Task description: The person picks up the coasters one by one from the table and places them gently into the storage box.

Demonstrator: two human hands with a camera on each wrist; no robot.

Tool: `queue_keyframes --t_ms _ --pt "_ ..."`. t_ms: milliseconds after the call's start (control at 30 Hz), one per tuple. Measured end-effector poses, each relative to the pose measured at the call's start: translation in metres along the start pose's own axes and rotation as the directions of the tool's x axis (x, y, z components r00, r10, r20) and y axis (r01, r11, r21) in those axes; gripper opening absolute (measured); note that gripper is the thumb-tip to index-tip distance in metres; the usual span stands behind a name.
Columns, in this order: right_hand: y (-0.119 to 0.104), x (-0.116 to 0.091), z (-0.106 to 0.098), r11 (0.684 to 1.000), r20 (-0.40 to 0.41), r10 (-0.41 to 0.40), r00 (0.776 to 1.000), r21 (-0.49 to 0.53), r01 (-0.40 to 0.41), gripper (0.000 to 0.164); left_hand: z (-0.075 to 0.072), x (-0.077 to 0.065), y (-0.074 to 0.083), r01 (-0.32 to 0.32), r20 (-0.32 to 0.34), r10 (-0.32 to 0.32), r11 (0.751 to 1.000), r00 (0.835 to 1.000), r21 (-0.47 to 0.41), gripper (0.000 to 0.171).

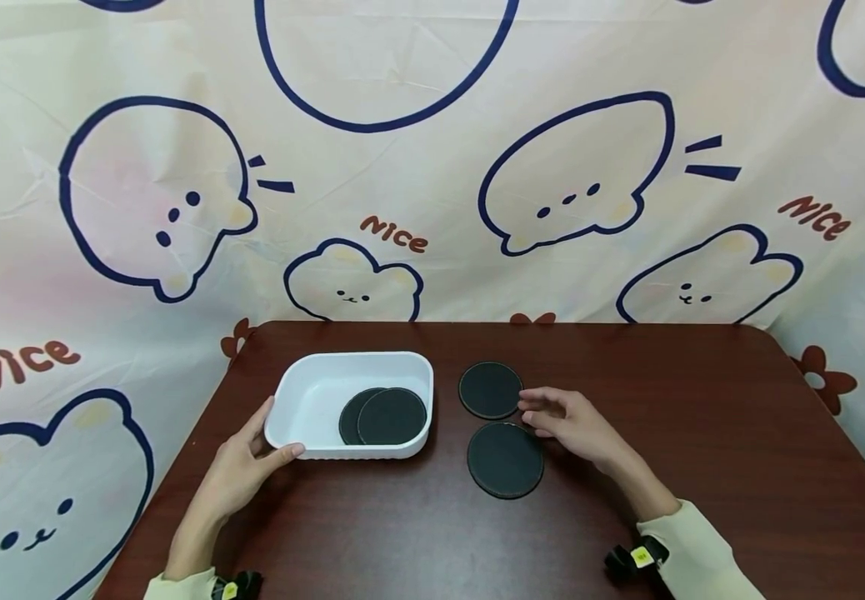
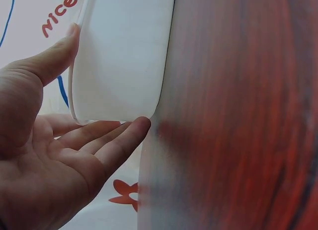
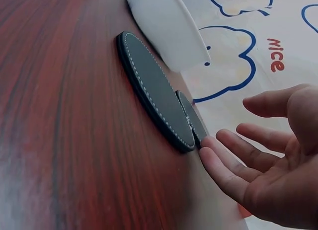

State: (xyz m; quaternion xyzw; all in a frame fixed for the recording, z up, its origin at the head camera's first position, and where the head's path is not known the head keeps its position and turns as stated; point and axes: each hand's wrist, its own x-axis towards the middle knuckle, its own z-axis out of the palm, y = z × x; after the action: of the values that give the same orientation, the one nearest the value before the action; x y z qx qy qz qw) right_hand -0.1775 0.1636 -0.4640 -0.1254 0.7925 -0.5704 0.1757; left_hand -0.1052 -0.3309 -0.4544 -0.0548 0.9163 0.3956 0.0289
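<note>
A white plastic tub (image 1: 301, 408) stands on the table, with two round black coasters overlapping inside it; the upper coaster (image 1: 395, 417) partly covers the lower one (image 1: 348, 417). My left hand (image 1: 233, 473) holds the tub's left corner, thumb against the near side and fingers along the end wall (image 2: 119, 66). To the tub's right lie two more stitched black coasters, a far coaster (image 1: 490, 389) and a near coaster (image 1: 506, 462). My right hand (image 1: 571, 423) reaches to their right edges with loosely bent fingers, its fingertips right beside the far coaster, nothing held.
The dark brown wooden table (image 1: 672, 400) extends to both sides and toward me. Behind it hangs a pale curtain (image 1: 447, 183) printed with blue bear outlines. Each wrist carries a small black camera mount, such as the right mount (image 1: 637, 557).
</note>
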Motion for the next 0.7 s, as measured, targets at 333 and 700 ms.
queue_keyframes --t_ms 333,700 --pt "0.008 -0.009 -0.004 0.999 0.004 -0.002 1.0 -0.037 0.002 0.055 -0.001 -0.001 0.0 0.0 0.011 0.0 1.0 1.0 0.002 0.11" --pt "0.012 -0.014 0.008 0.964 -0.025 -0.091 0.995 -0.251 0.082 0.08 -0.002 -0.001 -0.001 -0.003 0.01 0.003 1.0 1.0 0.0 0.111"
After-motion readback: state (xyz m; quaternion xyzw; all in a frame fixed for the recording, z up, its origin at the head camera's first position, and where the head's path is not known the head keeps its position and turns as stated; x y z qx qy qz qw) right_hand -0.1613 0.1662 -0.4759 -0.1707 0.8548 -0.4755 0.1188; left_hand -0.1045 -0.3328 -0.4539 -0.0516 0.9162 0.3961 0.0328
